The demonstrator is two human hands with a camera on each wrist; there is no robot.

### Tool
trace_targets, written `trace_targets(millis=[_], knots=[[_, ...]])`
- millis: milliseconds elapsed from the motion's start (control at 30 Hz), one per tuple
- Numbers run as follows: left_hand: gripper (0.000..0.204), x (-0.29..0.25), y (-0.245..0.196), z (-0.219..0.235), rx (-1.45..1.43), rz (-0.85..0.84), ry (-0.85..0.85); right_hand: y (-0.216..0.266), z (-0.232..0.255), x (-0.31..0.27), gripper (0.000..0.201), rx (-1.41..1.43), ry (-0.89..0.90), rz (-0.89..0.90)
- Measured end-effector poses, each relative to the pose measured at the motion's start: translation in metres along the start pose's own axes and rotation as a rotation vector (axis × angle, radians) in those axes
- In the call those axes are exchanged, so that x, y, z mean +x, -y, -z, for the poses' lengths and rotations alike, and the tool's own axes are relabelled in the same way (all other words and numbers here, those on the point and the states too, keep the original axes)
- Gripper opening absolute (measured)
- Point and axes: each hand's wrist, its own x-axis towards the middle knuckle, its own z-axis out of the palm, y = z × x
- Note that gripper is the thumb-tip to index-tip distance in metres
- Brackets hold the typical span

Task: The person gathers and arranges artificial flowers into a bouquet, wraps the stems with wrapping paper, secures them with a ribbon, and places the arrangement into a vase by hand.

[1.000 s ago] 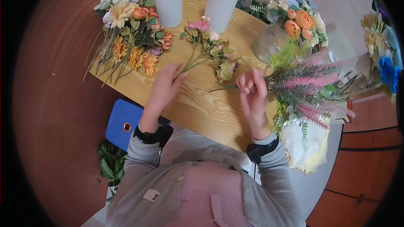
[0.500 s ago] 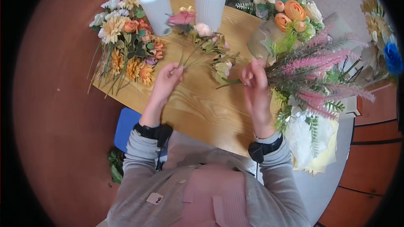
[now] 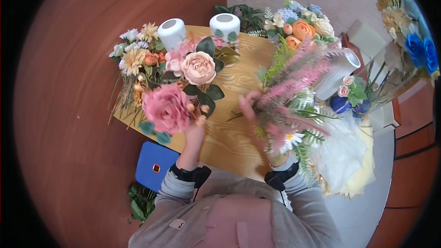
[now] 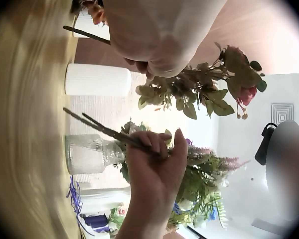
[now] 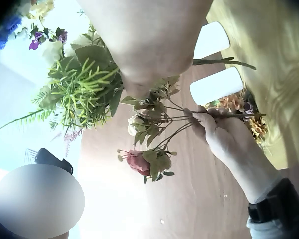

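My left hand [image 3: 195, 133] grips the stems of a rose bunch, its large pink rose [image 3: 167, 108] and pale pink rose [image 3: 199, 68] raised over the table's left part. In the right wrist view the left fingers [image 5: 204, 117] pinch these thin stems. My right hand [image 3: 250, 105] holds a mixed bunch with pink flower spikes [image 3: 298, 80], ferns and a white daisy [image 3: 291, 141]. The left wrist view shows the right hand [image 4: 157, 167] curled round this bunch's stems, whose ends point down toward the tabletop [image 4: 25, 124].
Two white ribbed vases [image 3: 172, 34] stand at the table's back; another white vase [image 3: 337, 76] leans at the right. Loose flowers [image 3: 133, 62] lie at the left. An orange and blue arrangement [image 3: 303, 30] is back right, above pale wrapping sheets [image 3: 342, 156]. A blue stool [image 3: 156, 165] is below left.
The rose bunch has come up off the table, closer to the head camera, in my left hand. My right hand and its bunch have shifted left, with the spikes now more upright.
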Motion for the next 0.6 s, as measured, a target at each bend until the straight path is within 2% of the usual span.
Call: trace_targets(millis=[33, 67, 133, 167, 267, 333, 367, 400, 433, 500, 533, 600], knots=[[0.023, -0.003, 0.029, 0.005, -0.276, 0.142, 0.052, 0.002, 0.003, 0.001, 0.013, -0.309, 0.203, 0.303], [0.029, -0.014, 0.058, 0.017, -0.551, 0.284, 0.104, 0.030, 0.002, 0.006, 0.034, 0.203, 0.225, -0.038], [0.041, -0.027, 0.101, 0.024, -1.095, 0.571, 0.209, 0.027, 0.012, 0.004, 0.035, 0.211, 0.226, -0.023], [0.041, -0.037, 0.114, 0.030, -1.098, 0.572, 0.213, 0.025, 0.010, 0.004, 0.036, 0.226, 0.234, -0.008], [0.041, -0.060, 0.097, 0.037, -1.150, 0.615, 0.594, 0.022, 0.012, -0.019, 0.040, 0.272, 0.259, 0.035], [0.041, -0.069, 0.077, 0.040, -1.168, 0.634, 0.850, 0.015, 0.012, -0.016, 0.043, 0.306, 0.277, 0.065], [0.041, -0.069, 0.060, 0.038, -1.173, 0.642, 0.977, 0.012, 0.012, 0.008, 0.044, 0.323, 0.287, 0.079], [0.039, -0.062, 0.041, 0.040, -1.101, 0.572, 0.833, 0.011, 0.028, -0.019, 0.045, 0.341, 0.297, 0.093], [0.039, -0.065, 0.047, 0.054, -1.100, 0.571, 0.832, 0.008, 0.023, -0.021, 0.047, 0.358, 0.308, 0.106], [0.037, -0.084, 0.075, 0.095, -0.196, 0.276, 0.687, 0.004, 0.027, -0.030, 0.049, 0.395, 0.330, 0.133], [0.043, -0.093, 0.079, 0.099, -0.629, 0.563, 0.406, 0.001, 0.023, -0.026, 0.051, 0.413, 0.340, 0.146], [0.039, -0.097, 0.092, 0.107, -0.575, 0.526, 0.436, -0.004, 0.028, -0.025, 0.053, 0.451, 0.361, 0.173]])
